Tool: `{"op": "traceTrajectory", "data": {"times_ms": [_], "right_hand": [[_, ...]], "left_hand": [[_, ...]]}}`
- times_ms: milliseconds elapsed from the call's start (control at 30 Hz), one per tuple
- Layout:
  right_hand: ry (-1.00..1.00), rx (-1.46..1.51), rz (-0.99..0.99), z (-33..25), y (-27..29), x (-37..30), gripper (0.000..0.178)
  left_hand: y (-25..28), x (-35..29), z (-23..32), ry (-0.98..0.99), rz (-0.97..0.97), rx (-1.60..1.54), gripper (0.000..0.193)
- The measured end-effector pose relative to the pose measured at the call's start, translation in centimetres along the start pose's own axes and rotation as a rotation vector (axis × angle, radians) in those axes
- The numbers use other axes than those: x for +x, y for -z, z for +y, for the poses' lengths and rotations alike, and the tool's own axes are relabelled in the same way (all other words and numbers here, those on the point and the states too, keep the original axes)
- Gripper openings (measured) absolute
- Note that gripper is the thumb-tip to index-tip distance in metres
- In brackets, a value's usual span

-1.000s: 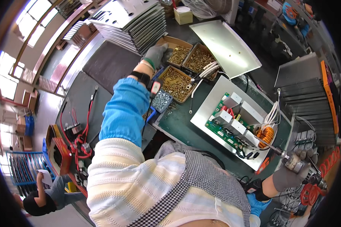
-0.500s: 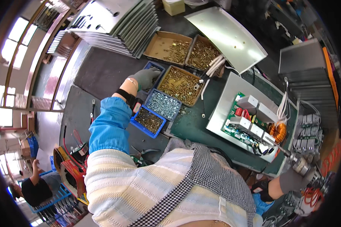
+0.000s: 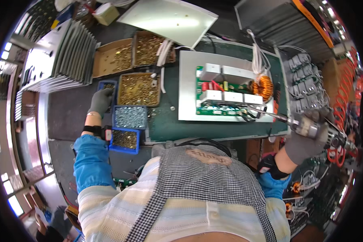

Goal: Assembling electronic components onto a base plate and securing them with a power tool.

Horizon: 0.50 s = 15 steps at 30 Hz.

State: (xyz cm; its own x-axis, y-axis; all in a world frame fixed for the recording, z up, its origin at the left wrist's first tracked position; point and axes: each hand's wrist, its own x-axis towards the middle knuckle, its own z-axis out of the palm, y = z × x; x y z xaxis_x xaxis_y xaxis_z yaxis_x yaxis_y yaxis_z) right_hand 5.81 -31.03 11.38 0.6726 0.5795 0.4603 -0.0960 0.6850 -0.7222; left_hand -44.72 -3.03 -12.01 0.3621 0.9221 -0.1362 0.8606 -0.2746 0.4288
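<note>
My left hand [image 3: 101, 101], in a grey glove, is at the near end of a narrow blue bin [image 3: 113, 83] of small parts. Its fingers are curled together, and whatever they hold is hidden. My right hand [image 3: 304, 147], also gloved in grey, grips a power screwdriver [image 3: 309, 127] at the right end of the bench. The long bit points left, over the near right corner of a metal plate [image 3: 187, 80]. On that plate sits a green circuit board [image 3: 199, 105] with white block parts [image 3: 233, 97], a red part [image 3: 207, 86] and an orange wound coil [image 3: 265, 88].
Beside my left hand stand a box of brass-coloured screws [image 3: 139, 90], a bin of silvery parts [image 3: 130, 117] and a blue bin of dark parts [image 3: 125, 139]. Stacked metal panels [image 3: 68, 56] rise at far left. A red coiled hose [image 3: 345, 88] hangs at right.
The view has swung to the right, so the bench sits further left and straighter. My left hand has drawn back slightly at the narrow bin. The screwdriver stays in my right hand.
</note>
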Motion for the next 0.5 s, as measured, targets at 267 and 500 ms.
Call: {"op": "traceTrajectory", "data": {"times_ms": [267,500], "right_hand": [[-0.079,0.096,-0.089,0.0,1.2,0.1,0.032],[-0.007,0.112,-0.178,0.6,-0.3,0.3,0.033]], "left_hand": [[0.4,-1.4,1.8,0.208,0.163,-0.075,0.027],[0.1,-1.8,0.6,0.214,0.236,-0.032,0.03]]}}
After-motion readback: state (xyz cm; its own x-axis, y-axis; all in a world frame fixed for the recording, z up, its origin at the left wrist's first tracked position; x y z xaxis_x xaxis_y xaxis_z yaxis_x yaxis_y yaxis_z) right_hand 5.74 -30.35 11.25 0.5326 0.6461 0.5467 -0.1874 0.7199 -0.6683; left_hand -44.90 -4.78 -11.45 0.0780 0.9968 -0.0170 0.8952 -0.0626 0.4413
